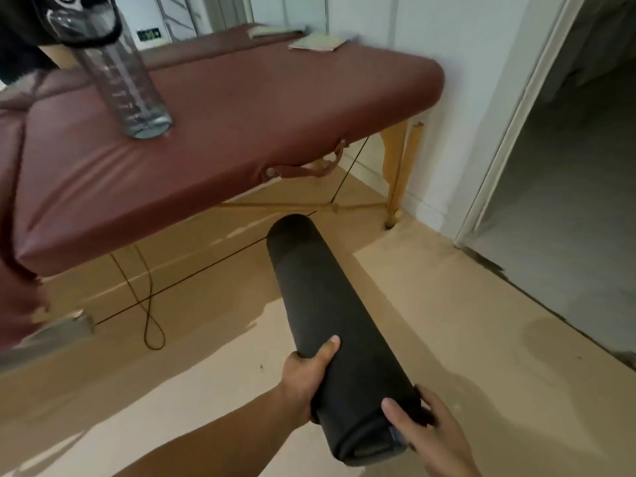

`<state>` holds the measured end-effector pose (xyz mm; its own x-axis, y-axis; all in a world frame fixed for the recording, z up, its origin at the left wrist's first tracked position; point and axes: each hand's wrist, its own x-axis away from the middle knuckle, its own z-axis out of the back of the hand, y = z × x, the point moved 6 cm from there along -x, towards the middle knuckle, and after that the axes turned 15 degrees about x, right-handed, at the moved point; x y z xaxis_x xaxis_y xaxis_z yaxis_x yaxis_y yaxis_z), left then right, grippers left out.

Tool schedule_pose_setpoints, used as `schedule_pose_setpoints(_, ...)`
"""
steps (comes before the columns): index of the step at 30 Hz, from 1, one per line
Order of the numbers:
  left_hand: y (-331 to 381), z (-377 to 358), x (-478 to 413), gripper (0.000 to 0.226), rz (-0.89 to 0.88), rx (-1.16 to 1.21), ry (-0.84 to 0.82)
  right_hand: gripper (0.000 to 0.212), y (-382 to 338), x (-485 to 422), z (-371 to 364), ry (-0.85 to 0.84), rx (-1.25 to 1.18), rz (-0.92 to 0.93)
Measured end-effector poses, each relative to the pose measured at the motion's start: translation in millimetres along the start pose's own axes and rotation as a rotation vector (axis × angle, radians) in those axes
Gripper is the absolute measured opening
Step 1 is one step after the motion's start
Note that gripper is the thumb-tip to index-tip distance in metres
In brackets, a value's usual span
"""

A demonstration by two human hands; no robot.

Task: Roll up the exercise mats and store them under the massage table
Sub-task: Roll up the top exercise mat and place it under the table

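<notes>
Tan floor beside maroon massage table, bottle on tabletop. One black mat rolled tight, far end pointing toward gap under table. Your left hand grips its side, right hand clasps near end. Stowing not yet done; no other mats visible.

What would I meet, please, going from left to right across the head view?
First the bottle, then the mat, then the doorway.
</notes>
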<state>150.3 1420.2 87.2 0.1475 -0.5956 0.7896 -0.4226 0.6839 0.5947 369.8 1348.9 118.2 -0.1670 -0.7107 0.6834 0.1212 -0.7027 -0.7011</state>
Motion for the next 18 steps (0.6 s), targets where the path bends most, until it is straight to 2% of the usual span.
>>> schedule_pose_setpoints(2,-2.9,-2.6,-42.0,0.091,-0.013,-0.002,-0.008,0.122,22.3,-46.5,-10.2,0.02,-0.007,-0.007)
schedule_pose_setpoints(5,0.4,-0.4,-86.4,0.089,-0.067,-0.022,0.002,0.129,48.3,-104.7,-28.8,0.049,-0.026,-0.133)
schedule_pose_setpoints(8,-5.5,3.9,-121.4,0.094,-0.106,-0.03,0.025,0.098,51.7,-126.6,-63.3,0.029,-0.045,-0.181)
schedule_pose_setpoints(10,-11.8,3.3,-139.3,0.097,-0.126,0.02,0.007,0.089,51.5,-133.8,-88.2,0.032,-0.096,-0.148)
schedule_pose_setpoints(12,-7.8,0.6,-150.6,0.106,-0.124,0.049,-0.025,0.115,46.6,-138.0,-102.9,0.065,-0.137,-0.134)
schedule_pose_setpoints(14,5.6,-4.0,-160.6,0.101,-0.108,0.041,-0.064,0.138,34.8,-155.5,-111.5,0.066,-0.19,-0.147)
schedule_pose_setpoints(16,19.1,-10.7,-169.3,0.101,-0.126,0.025,-0.051,0.126,16.7,-169.5,-112.0,0.032,-0.284,-0.182)
schedule_pose_setpoints(18,21.9,-21.5,-177.1,0.126,-0.121,-0.06,0.023,0.101,-5.4,-185.2,-112.7,0.033,-0.294,-0.179)
